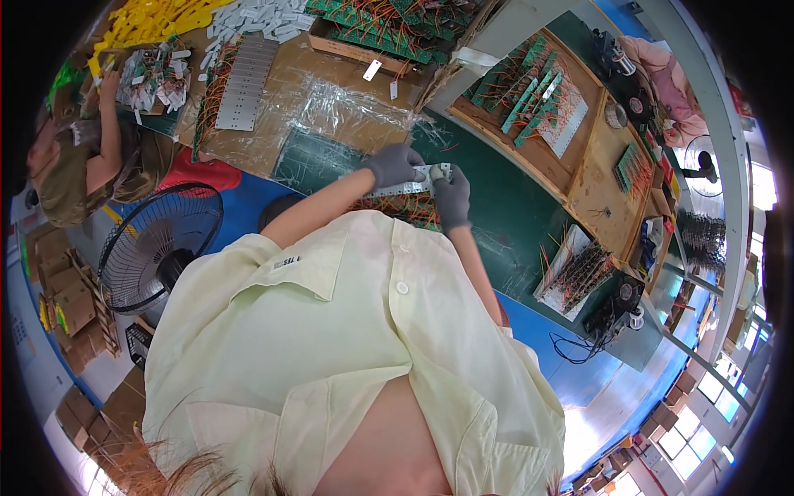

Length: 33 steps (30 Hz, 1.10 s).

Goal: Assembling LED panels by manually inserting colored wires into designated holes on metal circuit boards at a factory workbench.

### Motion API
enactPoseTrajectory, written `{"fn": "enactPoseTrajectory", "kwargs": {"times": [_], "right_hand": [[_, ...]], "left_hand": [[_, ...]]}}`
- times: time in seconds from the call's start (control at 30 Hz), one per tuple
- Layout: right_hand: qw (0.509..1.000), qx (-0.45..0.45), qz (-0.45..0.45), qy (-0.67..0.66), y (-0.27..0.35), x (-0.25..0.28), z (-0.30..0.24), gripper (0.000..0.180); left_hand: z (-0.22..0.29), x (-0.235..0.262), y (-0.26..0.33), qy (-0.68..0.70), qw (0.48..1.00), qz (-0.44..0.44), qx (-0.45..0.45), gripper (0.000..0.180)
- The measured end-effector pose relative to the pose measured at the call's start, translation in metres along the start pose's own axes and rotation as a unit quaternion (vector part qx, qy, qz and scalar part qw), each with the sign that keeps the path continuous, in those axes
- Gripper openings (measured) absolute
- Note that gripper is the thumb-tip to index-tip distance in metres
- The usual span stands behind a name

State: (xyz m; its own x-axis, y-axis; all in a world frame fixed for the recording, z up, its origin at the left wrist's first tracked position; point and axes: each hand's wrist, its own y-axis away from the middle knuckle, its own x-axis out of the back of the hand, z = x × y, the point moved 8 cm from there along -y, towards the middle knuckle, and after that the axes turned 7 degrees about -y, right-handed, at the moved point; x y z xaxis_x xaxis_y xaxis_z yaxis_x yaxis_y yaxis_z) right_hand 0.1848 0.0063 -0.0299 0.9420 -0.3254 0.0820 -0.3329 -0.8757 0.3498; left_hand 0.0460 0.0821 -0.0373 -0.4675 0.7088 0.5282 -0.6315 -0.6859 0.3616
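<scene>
Along the green table, a wooden tray holds wired boards; left of that tray, our left hand and right hand clamp fingers on a pale, holed strip

Matt cloth gloves cover the hands; plastic film looks glossy.

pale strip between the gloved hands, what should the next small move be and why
Perhaps a gentle test lift of the pale strip with the right hand: that hand and the left hand both grip it, close beside the silver piece and orange wires, and this view can't settle whether the strip is loose or attached.
</scene>
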Motion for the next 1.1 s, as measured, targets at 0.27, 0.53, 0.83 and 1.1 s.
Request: {"fn": "enactPoseTrajectory", "kwargs": {"times": [0.27, 0.53, 0.83, 1.1], "right_hand": [[0.987, -0.002, 0.069, -0.146, -0.026, 0.016, 0.019, 0.024], [0.987, 0.103, -0.119, -0.034, -0.022, -0.019, -0.003, 0.047], [0.992, 0.008, -0.125, 0.022, -0.012, -0.009, -0.011, 0.02], [0.908, -0.159, -0.246, -0.301, -0.002, -0.023, 0.012, 0.016]], "left_hand": [[-0.022, -0.002, -0.018, 0.106, 0.994, 0.019, -0.013, 0.032], [-0.023, -0.005, -0.02, 0.231, 0.967, -0.004, -0.103, 0.038], [-0.002, 0.021, 0.005, -0.097, 0.993, -0.062, 0.021, 0.033], [-0.005, -0.008, 0.008, 0.29, 0.944, -0.139, -0.08, 0.03]]}}
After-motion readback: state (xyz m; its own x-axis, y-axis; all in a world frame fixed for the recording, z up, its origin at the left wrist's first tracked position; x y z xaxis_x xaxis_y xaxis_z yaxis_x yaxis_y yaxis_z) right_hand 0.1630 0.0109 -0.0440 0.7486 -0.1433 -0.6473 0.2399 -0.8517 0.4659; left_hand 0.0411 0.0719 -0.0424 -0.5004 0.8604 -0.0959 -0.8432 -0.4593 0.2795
